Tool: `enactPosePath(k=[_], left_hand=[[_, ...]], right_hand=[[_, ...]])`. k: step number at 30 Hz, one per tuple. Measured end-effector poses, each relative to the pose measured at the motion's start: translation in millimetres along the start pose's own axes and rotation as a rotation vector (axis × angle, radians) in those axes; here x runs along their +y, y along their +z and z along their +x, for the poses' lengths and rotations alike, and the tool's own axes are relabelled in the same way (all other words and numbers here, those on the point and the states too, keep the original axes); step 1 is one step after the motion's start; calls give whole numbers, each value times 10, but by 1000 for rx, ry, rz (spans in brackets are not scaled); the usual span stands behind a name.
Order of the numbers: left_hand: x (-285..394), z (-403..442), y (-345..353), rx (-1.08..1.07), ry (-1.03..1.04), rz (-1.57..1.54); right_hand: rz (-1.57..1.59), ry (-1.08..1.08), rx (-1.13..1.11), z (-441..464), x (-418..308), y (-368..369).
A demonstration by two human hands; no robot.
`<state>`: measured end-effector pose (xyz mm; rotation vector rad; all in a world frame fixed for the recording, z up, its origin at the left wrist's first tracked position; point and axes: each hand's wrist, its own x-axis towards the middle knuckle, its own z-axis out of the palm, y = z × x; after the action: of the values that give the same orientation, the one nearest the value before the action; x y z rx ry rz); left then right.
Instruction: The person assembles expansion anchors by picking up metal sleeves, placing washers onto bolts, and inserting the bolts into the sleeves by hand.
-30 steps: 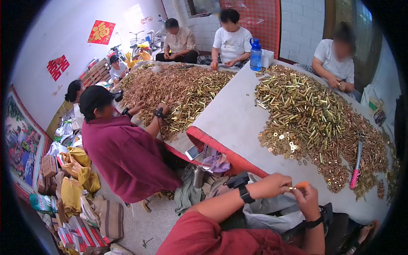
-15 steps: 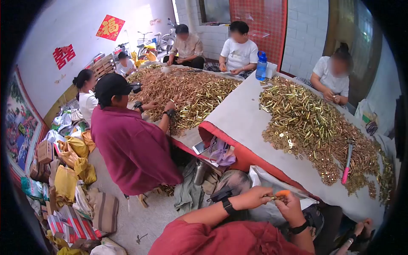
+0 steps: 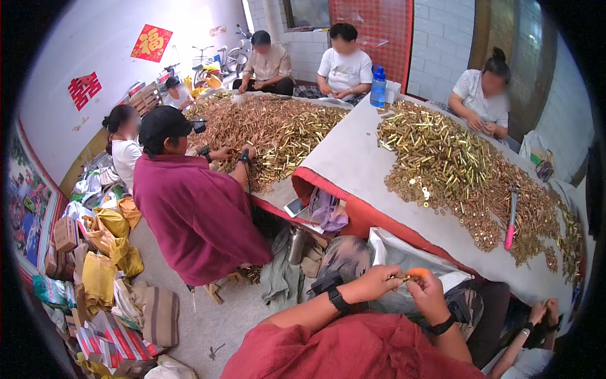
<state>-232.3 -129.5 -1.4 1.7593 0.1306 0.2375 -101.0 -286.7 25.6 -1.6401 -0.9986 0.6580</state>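
Shifted from the tabletop [image 3: 353,161], both hands [image 3: 372,283] [image 3: 429,295] pinch a slim piece [image 3: 399,276]; perhaps metal.

A blue bottle [image 3: 378,88] stands on the desk [image 3: 353,151]. A phone [image 3: 295,207] lies near a purple bag [image 3: 327,211], above a metal flask [image 3: 296,246] in the view. Two red signs [image 3: 151,43] and a framed picture [image 3: 28,196] are on the left wall [image 3: 113,69]; bicycles [image 3: 235,60] stand at the back. Yellow bags [image 3: 99,278], a striped sack [image 3: 161,316] and a carton [image 3: 65,234] are heaped on the left.
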Motion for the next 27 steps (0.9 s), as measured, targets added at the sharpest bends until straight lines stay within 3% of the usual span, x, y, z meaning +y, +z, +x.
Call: enactPosePath(k=[1, 3, 5, 7, 10, 11, 13, 15, 21, 23, 27], left_hand=[[17, -12, 24, -5, -7, -4], [58, -34, 71, 54, 5, -75], [44, -39, 98, 63, -18, -117], [-10, -29, 102, 51, -51, -165], [-28, -33, 125, 280, -143, -129], [65, -17, 89, 331, -186, -199], [-11, -18, 100, 352, -60, -143], [96, -49, 159, 289, -158, -313], [141, -20, 167, 296, -192, -368], [129, -8, 178, 270, -168, -358], [104, -11, 206, 285, -173, -354]], right_hand=[[3, 9, 1, -5, -23, -13], [-284, -113, 21, 4, -48, -49], [-179, -35, 7, 0, -61, -27], [165, 88, 83, -13, -29, 57], [-195, 31, 105, -22, -182, 7], [-117, 42, 116, -23, -176, 10], [277, 129, 118, -43, -153, 73], [390, 192, -15, -17, -132, 66], [445, 226, 68, -32, -101, 62], [535, 215, 4, -17, -162, 74], [447, 218, 8, 0, -48, 62]])
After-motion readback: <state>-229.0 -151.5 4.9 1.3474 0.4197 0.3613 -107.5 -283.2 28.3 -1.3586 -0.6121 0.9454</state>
